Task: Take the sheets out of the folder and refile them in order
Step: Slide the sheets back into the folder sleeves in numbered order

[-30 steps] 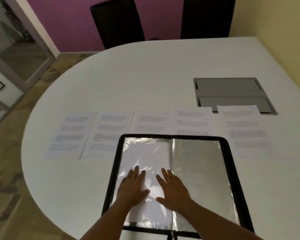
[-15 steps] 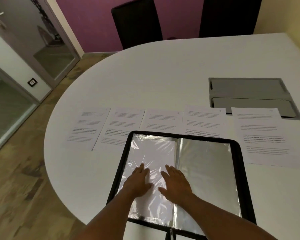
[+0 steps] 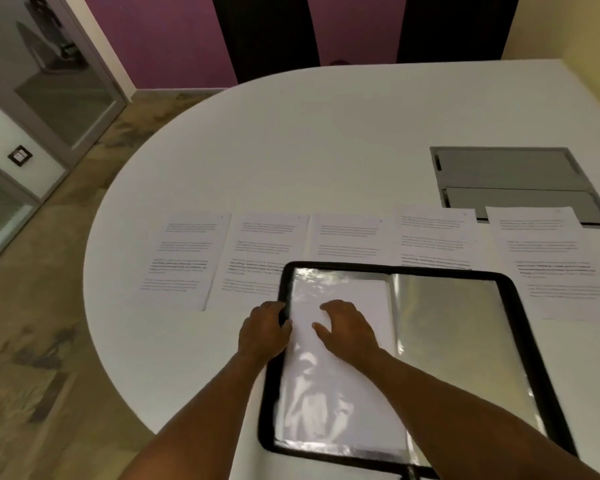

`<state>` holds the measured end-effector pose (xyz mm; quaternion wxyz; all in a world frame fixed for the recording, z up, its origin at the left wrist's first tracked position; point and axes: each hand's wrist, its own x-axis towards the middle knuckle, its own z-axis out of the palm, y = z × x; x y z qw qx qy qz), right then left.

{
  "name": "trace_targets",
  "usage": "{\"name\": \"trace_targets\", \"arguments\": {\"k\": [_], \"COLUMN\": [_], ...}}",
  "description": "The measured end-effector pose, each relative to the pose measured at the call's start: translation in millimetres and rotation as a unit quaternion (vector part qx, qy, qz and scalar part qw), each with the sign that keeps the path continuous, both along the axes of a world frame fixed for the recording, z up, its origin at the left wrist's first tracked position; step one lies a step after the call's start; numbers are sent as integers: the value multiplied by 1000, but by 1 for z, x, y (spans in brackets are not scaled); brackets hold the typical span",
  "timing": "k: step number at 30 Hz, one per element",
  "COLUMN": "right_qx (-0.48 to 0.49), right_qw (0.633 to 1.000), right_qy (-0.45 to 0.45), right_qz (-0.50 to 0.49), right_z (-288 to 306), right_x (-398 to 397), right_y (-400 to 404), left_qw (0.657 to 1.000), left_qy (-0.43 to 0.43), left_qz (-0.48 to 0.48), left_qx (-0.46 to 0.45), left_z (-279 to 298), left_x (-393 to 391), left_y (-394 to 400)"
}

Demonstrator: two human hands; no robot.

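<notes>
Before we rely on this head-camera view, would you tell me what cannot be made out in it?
- Text and page numbers on the five printed sheets: too small and blurred to read.
- Lower parts of the middle sheets: covered by the folder.
- Folder's near edge: cut off by the frame bottom and the forearms.
- Left hand fingertips at the folder's left border: curled under, grip unclear.
- Plastic sleeve under the right hand: glare hides its contents.

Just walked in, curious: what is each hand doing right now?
Left hand: fingers curled round the left edge of the folder, gripping it.
Right hand: open, fingers resting on the left plastic sleeve, holding nothing.
</notes>
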<state>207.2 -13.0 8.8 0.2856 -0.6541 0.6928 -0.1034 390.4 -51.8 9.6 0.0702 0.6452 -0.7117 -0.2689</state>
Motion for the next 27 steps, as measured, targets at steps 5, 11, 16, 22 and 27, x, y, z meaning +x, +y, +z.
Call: {"name": "trace_targets", "arguments": {"k": [5,11,16,22,27], "right_qx": [-15,42,101,135,149], "right_qw": [994,970,949,956,949], "right_qy": [-82,-191,-225,-153,-98], "right_qz": [-75,-147,-198,-211,-260], "right_z": [-1,-4,-12,-30,-30], "right_x": [83,183,243,286,307], "right_y": [-49,-111,-148,-169,-181], "left_qw": [989,967,959,938,937], "left_qy": [67,69,40,-25,-38], "left_qz": [125,239,281,339,338], "left_qx": [-35,-49,-16,60,83], "left_z": [-3,-9,-24,-35,-39], "left_x": [80,181,242,276,286], "left_y": [-56,-118,-154,-179,-188]}}
